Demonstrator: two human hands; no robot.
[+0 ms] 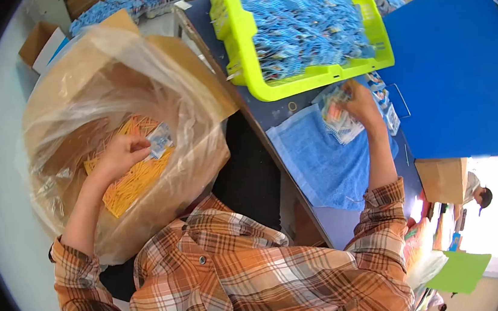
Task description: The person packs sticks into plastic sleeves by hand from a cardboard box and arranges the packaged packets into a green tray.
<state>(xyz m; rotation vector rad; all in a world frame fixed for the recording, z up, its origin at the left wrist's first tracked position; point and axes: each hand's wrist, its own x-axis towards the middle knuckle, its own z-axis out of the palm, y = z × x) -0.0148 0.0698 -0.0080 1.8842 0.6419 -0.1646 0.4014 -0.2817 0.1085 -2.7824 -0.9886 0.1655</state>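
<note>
So the left hand [118, 157] is down inside the plastic-lined carton [68, 114], fingers curled in, with a small clear-and-blue packet [160, 142] right at its fingertips. Can't tell from here whether it's pinched or just touched. Under that hand are loose yellow sticks [128, 191], so I'd go at the packet from above and lift straight up, otherwise you'll probably drag sticks along or snag the plastic liner [160, 64] around the wrist.

The right hand [362, 106] has its fingers bent over some clear printed packets [339, 123] on the blue towel [313, 158] beneath it. Can't tell if it's truly pinching one. I'd work one packet loose by its edge, since slick film likely sticks together. Also watch the lime-green basket [320, 80] just beyond those fingers: lift too far forward and you could bump its rim.
</note>
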